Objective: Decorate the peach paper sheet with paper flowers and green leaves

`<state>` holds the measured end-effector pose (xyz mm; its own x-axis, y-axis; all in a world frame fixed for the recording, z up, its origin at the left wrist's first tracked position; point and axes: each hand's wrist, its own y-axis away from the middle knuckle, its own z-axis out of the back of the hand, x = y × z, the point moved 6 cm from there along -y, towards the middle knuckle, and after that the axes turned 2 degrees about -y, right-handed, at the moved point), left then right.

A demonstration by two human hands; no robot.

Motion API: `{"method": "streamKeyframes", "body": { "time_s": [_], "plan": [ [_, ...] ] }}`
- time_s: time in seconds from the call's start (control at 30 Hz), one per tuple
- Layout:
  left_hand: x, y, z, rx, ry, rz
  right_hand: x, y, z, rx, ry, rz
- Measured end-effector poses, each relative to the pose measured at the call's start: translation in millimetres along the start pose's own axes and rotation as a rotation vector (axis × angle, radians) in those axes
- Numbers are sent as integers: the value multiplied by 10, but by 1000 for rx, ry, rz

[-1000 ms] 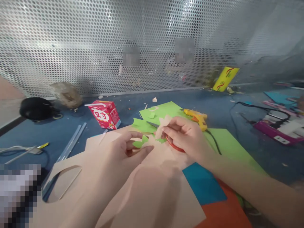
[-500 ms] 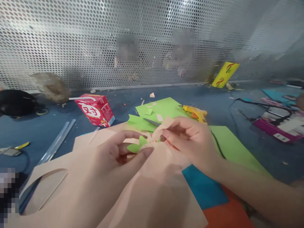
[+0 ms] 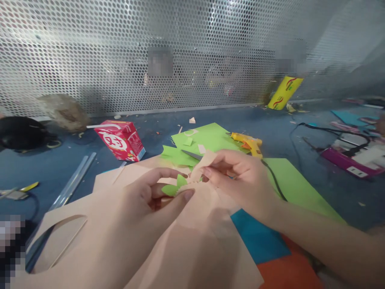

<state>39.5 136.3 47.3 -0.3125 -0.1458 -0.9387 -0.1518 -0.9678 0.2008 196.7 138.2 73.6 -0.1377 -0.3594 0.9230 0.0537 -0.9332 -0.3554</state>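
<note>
Pinched between the thumb and fingers of my left hand (image 3: 150, 204) is a small paper flower with pointed green leaves (image 3: 172, 190) and a fringed peach edge. My right hand (image 3: 246, 180) is closed on a curled peach paper strip (image 3: 201, 165) at the flower's right side. Both hands meet above peach paper sheets (image 3: 192, 249). Just behind them, a grey scissor blade (image 3: 191, 154) lies on the green paper; the rest of the scissors is hidden by my right hand. How strip and flower join is too small to tell.
A yellow glue gun (image 3: 249, 142) lies beyond my right hand, its black cord (image 3: 275, 180) running forward. A red drink carton (image 3: 120, 140) and clear glue sticks (image 3: 75, 176) are at left. Blue paper (image 3: 260, 239) shows under the peach sheets. A perforated metal screen (image 3: 186, 24) stands behind.
My right hand has shifted and turned slightly, covering the red part seen below its fingers before. The flower stays in my left hand. Behind the screen, a blurred figure has moved right.
</note>
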Motion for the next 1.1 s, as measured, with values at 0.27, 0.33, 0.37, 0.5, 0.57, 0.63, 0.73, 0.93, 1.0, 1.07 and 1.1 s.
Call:
{"method": "streamKeyframes", "body": {
  "time_s": [0.27, 0.33, 0.37, 0.5, 0.57, 0.63, 0.73, 0.93, 1.0, 1.07, 1.1],
  "plan": [
    [5, 7, 3, -10, -7, -6, -14, 6, -8, 16, 18, 4],
    [-3, 24, -1, -10, -5, -6, -18, 6, -10, 19, 23, 0],
    [-7, 31, -4, -9, -6, -6, -18, 6, -11, 20, 23, -1],
    [-29, 29, -20, 1, -8, -23, -32, 11, -25, 45, -2, -17],
    [-26, 21, -22, 2, -5, -24, -39, 18, -37, 66, -23, -24],
    [-15, 19, -16, 3, -9, -23, -41, 24, -44, 78, -33, -27],
    [5, 28, 6, -3, -24, -25, -41, 24, -45, 82, -30, -36],
    [25, 36, 17, 2, -54, -21, -43, 11, -56, 104, -35, -64],
    [15, 30, 11, 1, -45, -26, -45, 10, -60, 108, -34, -64],
    [2, 26, 7, -2, -39, -31, -44, 8, -63, 108, -35, -63],
    [-3, 24, 3, 1, -36, -35, -42, 8, -65, 109, -34, -63]
  ]
}}
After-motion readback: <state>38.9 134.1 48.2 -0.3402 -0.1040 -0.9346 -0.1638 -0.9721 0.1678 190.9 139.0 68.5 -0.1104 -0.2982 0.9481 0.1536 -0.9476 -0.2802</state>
